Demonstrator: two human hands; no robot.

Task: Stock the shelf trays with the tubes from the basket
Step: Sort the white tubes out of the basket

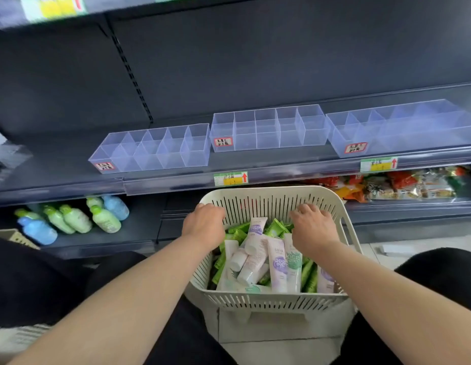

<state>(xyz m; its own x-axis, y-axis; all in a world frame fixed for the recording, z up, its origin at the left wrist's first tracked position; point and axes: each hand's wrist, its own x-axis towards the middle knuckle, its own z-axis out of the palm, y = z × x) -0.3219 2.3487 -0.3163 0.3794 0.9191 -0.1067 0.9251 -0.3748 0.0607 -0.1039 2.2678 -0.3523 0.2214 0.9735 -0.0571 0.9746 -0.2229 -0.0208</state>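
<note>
A cream slotted basket (271,301) sits in front of me, full of white tubes (277,262) with purple or teal print and green tubes (275,227). My left hand (204,223) reaches down into the basket's left side, fingers curled among the tubes; what they hold is hidden. My right hand (312,226) reaches into the right side, fingers bent down over the tubes. Three clear divided trays stand on the shelf above: a left tray (152,150), a middle tray (268,127) and a right tray (392,127). Nothing shows in their compartments.
The dark shelf's front rail (176,180) carries green and yellow price tags. The lower shelf holds green and blue bottles (71,219) at the left and snack packets (402,185) at the right. My dark-clothed legs flank the basket.
</note>
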